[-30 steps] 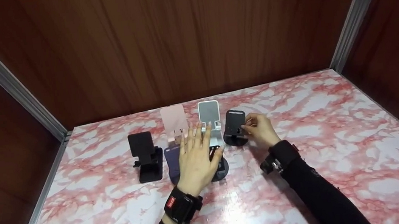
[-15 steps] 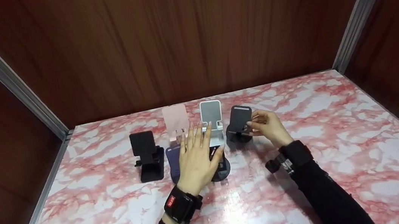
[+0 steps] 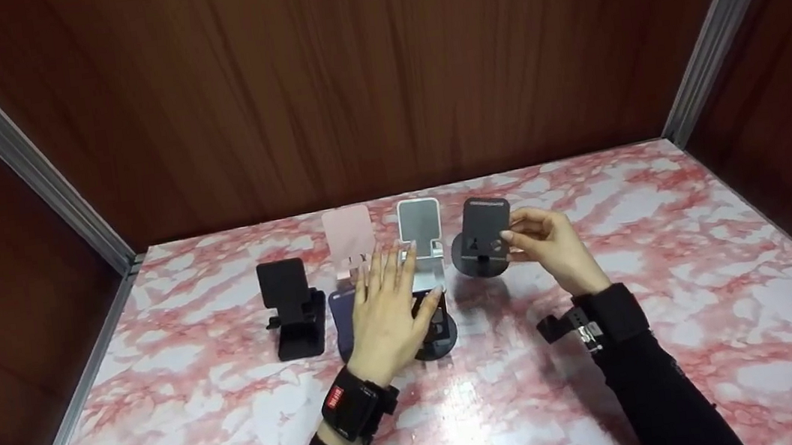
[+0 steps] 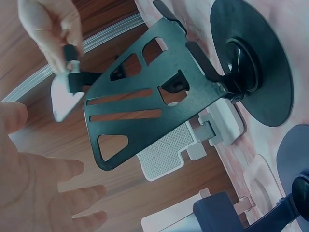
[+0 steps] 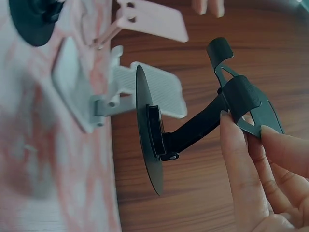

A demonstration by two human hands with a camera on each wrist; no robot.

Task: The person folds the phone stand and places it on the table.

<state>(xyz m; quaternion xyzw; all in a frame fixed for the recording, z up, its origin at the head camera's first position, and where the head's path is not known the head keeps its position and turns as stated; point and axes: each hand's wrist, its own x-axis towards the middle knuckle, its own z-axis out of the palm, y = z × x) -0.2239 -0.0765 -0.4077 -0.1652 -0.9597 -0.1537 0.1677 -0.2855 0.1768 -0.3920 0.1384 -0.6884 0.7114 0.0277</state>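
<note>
My right hand (image 3: 554, 247) pinches the edge of a dark phone stand (image 3: 485, 225) between thumb and fingers. In the right wrist view its round base (image 5: 148, 140) hangs clear of the table. My left hand (image 3: 387, 323), fingers straight and spread, is over a dark blue phone stand (image 3: 344, 318) and a black phone stand with cut-out slots (image 3: 439, 329), partly hiding both. The left wrist view shows a gap between that palm (image 4: 36, 193) and the slotted back plate (image 4: 145, 96); nothing is in its fingers.
A pink phone stand (image 3: 348, 232) and a white-and-grey one (image 3: 418, 221) stand behind my left hand. Farther left is another black phone stand (image 3: 283, 285) with a rectangular base. Wood-grain panels (image 3: 378, 73) enclose the marbled table (image 3: 183, 400).
My right hand has moved right and away from me, raising the dark phone stand and tipping its base. The left hand has stayed almost still, open above the stands.
</note>
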